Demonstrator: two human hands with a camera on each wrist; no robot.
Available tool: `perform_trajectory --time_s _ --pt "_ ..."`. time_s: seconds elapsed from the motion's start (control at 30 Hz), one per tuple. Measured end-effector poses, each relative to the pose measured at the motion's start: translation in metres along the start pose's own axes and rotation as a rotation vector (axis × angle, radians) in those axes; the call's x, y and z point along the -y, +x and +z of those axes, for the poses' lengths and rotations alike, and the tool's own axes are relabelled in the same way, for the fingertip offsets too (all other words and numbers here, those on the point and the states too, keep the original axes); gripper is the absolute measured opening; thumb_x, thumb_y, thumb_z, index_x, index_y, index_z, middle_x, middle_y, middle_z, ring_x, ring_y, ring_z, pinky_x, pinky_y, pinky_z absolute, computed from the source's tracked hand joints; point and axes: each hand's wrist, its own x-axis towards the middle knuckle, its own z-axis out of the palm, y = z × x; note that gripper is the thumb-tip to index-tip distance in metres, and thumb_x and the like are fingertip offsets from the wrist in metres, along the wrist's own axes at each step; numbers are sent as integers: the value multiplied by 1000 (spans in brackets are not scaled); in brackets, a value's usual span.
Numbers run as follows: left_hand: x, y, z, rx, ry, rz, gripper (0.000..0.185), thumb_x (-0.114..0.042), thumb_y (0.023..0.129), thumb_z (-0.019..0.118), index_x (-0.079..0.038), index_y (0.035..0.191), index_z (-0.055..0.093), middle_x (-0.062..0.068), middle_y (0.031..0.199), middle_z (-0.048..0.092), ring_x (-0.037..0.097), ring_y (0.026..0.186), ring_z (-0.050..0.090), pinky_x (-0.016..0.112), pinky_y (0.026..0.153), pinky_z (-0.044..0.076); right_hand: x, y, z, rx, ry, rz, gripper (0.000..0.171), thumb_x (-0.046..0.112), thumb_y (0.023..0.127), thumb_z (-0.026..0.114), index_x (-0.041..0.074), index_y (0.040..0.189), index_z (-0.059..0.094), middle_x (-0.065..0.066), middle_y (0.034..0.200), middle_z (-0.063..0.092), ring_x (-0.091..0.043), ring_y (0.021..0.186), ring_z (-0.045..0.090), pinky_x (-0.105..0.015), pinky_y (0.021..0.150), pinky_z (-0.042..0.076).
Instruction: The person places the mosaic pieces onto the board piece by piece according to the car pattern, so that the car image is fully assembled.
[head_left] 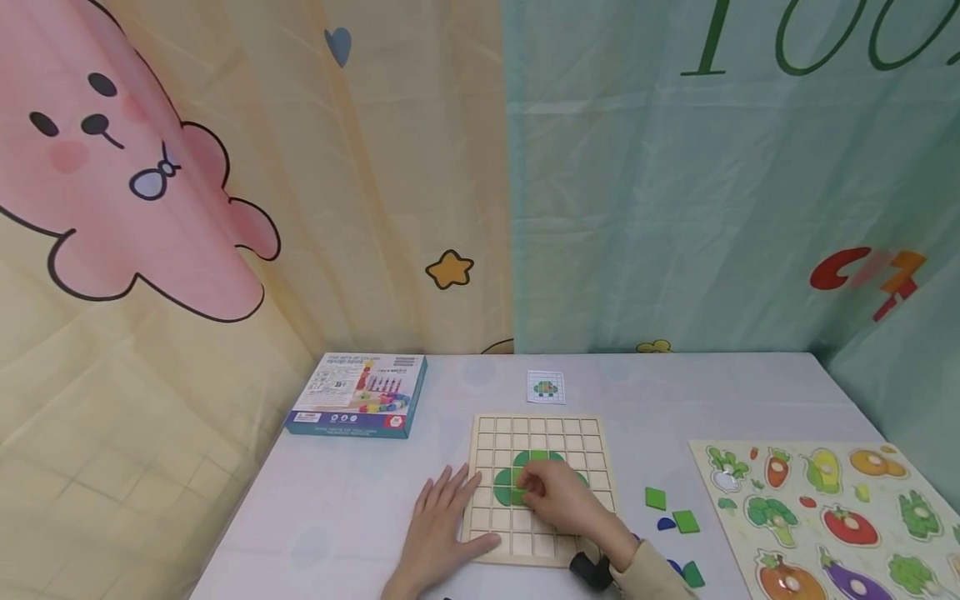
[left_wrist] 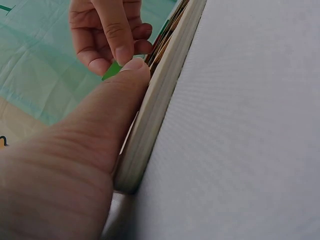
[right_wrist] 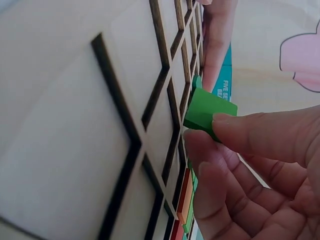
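Head view: my left hand (head_left: 442, 533) lies flat, steadying the grid board (head_left: 542, 487) on the worktop (head_left: 337, 517), while my right hand (head_left: 562, 498) pinches a green tile (right_wrist: 207, 112) over its cells.

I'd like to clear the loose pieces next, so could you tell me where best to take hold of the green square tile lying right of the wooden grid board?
The green square tile lies flat on the table, apart from the board and the other loose pieces. Probably come from above and pinch two opposite side edges with the fingers, since its flat top offers no grip.
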Motion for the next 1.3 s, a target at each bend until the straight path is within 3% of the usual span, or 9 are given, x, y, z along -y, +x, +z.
perform_trajectory --time_s 0.37,0.8,1.3 --pt "0 0 0 -13 -5 6 89 -75 77 52 -21 146 39 2 152 32 30 141 17 51 112 10 -2 2 -3 17 16 33 12 -1 82 69 11 84 65 9 72 56 -4 64 51 -22 56 45" --pt "1 -1 1 -21 -11 15 88 -75 77 52 -21 146 39 2 152 32 30 141 17 51 112 10 -1 5 2 -36 -66 72 7 0 79 71 6 79 69 9 71 57 -6 65 50 -23 57 46" --pt "0 0 0 0 2 -2 89 -77 76 51 -22 146 39 2 151 33 29 141 18 52 112 11 2 6 4 -44 -71 98 14 9 76 77 12 70 64 9 63 50 -5 56 45 -21 50 42"
